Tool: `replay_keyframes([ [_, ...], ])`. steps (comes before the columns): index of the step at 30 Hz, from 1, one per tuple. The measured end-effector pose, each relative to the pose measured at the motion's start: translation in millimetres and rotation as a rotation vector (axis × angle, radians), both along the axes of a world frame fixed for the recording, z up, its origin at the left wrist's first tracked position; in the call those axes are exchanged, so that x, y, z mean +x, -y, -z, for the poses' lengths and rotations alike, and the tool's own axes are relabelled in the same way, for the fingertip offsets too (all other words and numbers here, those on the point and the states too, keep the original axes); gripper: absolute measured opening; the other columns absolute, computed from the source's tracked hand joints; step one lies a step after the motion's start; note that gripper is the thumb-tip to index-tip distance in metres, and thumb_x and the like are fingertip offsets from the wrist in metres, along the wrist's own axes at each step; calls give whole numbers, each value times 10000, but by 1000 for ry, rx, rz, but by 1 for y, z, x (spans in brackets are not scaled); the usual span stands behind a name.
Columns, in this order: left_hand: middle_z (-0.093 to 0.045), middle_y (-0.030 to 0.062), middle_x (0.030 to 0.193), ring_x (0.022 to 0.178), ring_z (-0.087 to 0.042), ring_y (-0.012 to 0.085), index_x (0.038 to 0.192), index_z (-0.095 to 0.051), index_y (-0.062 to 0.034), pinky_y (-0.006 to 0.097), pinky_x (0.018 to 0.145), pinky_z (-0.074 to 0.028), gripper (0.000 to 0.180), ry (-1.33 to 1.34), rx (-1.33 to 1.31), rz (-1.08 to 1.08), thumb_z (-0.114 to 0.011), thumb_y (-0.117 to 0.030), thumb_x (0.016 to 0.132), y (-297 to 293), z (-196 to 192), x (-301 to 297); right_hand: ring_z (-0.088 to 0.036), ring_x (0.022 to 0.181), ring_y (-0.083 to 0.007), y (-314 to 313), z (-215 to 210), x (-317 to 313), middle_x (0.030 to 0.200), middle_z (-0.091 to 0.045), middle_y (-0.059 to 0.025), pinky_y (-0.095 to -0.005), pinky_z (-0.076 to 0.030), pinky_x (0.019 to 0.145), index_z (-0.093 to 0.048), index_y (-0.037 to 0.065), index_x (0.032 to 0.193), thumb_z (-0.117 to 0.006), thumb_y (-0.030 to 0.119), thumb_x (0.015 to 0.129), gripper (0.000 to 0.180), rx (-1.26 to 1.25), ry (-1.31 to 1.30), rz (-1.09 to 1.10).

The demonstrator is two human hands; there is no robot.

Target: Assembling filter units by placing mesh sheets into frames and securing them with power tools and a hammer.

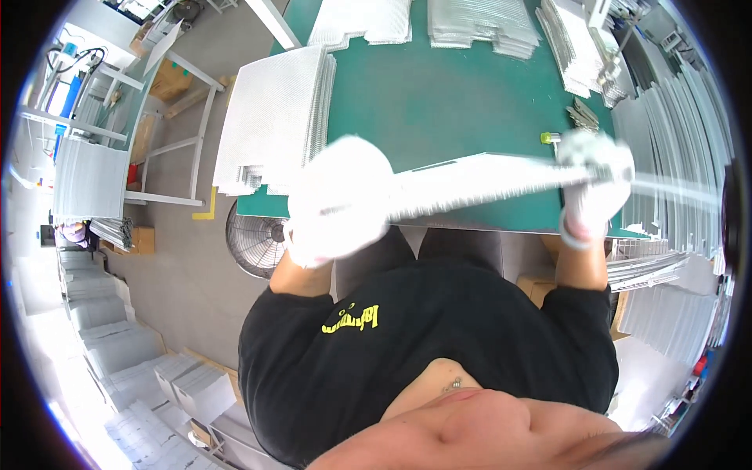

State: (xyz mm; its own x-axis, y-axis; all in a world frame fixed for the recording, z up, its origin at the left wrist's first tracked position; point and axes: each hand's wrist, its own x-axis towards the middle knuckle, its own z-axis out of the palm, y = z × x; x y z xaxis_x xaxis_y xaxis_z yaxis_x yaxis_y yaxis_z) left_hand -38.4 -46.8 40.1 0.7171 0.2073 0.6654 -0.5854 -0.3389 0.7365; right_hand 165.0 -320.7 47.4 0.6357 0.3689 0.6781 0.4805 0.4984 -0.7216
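Observation:
I hold a thin silver finned metal sheet [478, 180] edge-on above the near edge of the green table [439, 94]. My left hand [338, 200], in a white glove, grips its left end. My right hand [595, 176], also in a white glove, grips its right end near a small yellow-green capped object [548, 138]. The sheet looks blurred, and so do both gloves. Left of my left hand lies a stack of similar white finned sheets [270, 117] hanging over the table's left edge.
More stacks of finned sheets [482, 27] lie along the table's far side and stand in rows at the right [674, 133]. A round fan [257, 239] sits on the floor below the table's left corner. Piles of sheets [117, 337] line the floor at left.

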Motion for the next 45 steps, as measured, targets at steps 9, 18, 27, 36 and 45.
replay_keyframes([
  [9, -534, 202, 1384, 1311, -497, 379, 1344, -527, -10, 468, 1104, -392, 570, -579, 699, 314, -702, -185, 830, -24, 81, 15, -611, 553, -207, 46, 37, -40, 876, -630, -155, -297, -447, 451, -493, 46, 910, -664, 366, 945, 364, 71, 382, -277],
  [18, -628, 128, 1185, 1145, -574, 332, 1325, -558, -49, 470, 1025, -429, 521, -657, 817, 140, -675, -98, 820, -44, 104, 15, -562, 665, -160, 48, 40, -51, 822, -575, -50, -301, -428, 584, -454, 126, 838, -569, 259, 970, 220, 72, 287, -181],
  [27, -631, 192, 1128, 1093, -593, 368, 1342, -546, -24, 473, 998, -447, 456, -551, 971, 206, -569, -159, 907, -24, 81, 99, -600, 552, -203, 50, 44, -48, 889, -620, -134, -283, -445, 445, -473, 53, 919, -621, 141, 920, 172, 79, 415, -104],
  [36, -516, 247, 1414, 1330, -480, 368, 1437, -447, 37, 432, 1141, -366, 598, -669, 573, 637, -459, -393, 1021, 17, 114, 143, -654, 773, -248, 46, 46, -57, 909, -654, -137, -371, -532, 606, -522, 58, 954, -645, 275, 949, 249, 72, 357, -112],
  [45, -653, 241, 1242, 1033, -685, 378, 1283, -624, 47, 449, 912, -547, 506, -151, -95, 878, -554, -371, 1007, -82, 18, 37, -665, 701, -246, -8, -11, -22, 798, -681, -110, -351, -525, 653, -634, 32, 929, -638, 271, 968, 242, -92, 260, 26],
])
